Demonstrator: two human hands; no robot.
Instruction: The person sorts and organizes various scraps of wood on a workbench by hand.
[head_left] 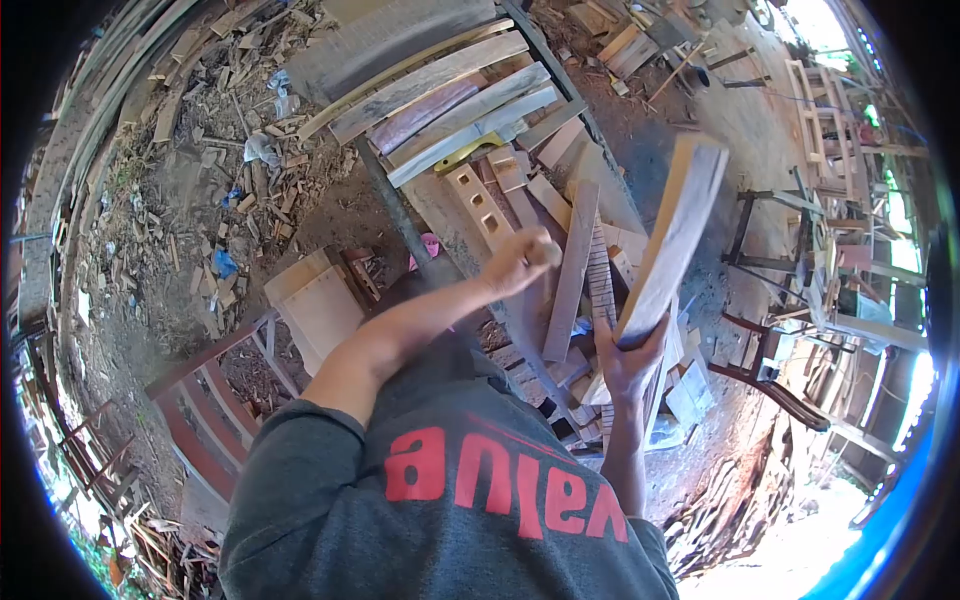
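Note:
My right hand (633,358) grips the lower end of a thick wooden plank (672,240), which is tilted up and away to the right. To its left, my left hand (520,264) is raised above the workbench with its fingers curled closed; what they hold, if anything, is too small to tell. Just right of that hand lies a long narrow board (573,275). A block with square holes (480,205) is beyond my left hand. Near the planks across the bench sits a yellow-green tool (470,152).
Several planks (455,105) bridge the bench's far part. Offcuts (690,395) are piled at the near right. A slatted wooden piece (215,410) stands at the left, and a dark wooden frame (770,360) at the right. Wood scraps (225,215) litter the ground.

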